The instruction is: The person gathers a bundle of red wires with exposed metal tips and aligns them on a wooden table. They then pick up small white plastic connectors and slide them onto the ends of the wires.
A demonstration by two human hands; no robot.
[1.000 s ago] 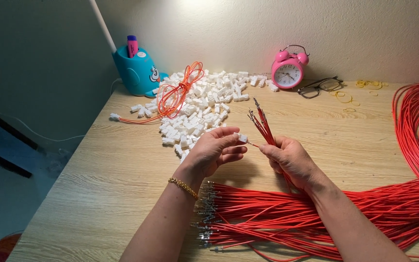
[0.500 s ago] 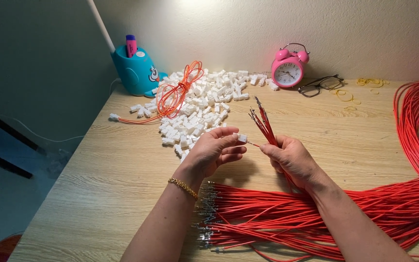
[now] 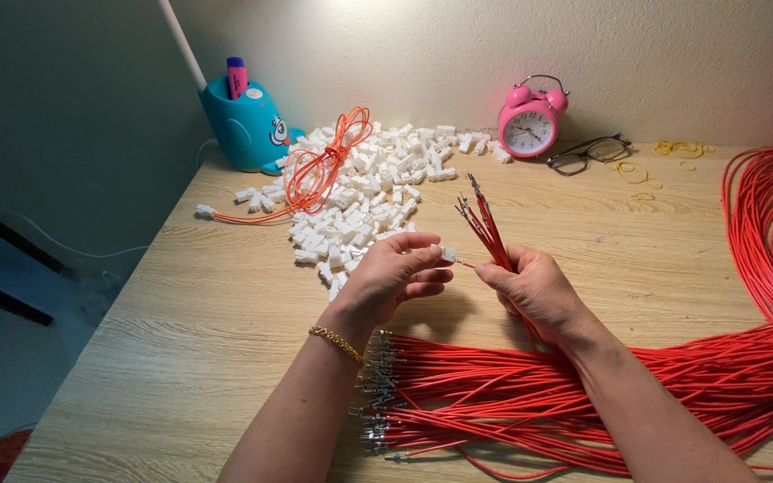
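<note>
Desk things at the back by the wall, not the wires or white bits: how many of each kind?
Pink alarm clock: 1
Black glasses: 1
Blue pen holder: 1
Total: 3

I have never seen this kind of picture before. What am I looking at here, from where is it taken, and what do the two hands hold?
The camera sits on a person's head and looks down at a wooden table. No machine: two bare hands. The left hand pinches a small white connector. The right hand grips a few red wires, their metal tips pointing up. Below lies a big bundle of red wires. Further back: a pile of white connectors, a coiled orange wire, a blue pen holder, a pink alarm clock, glasses.
</note>
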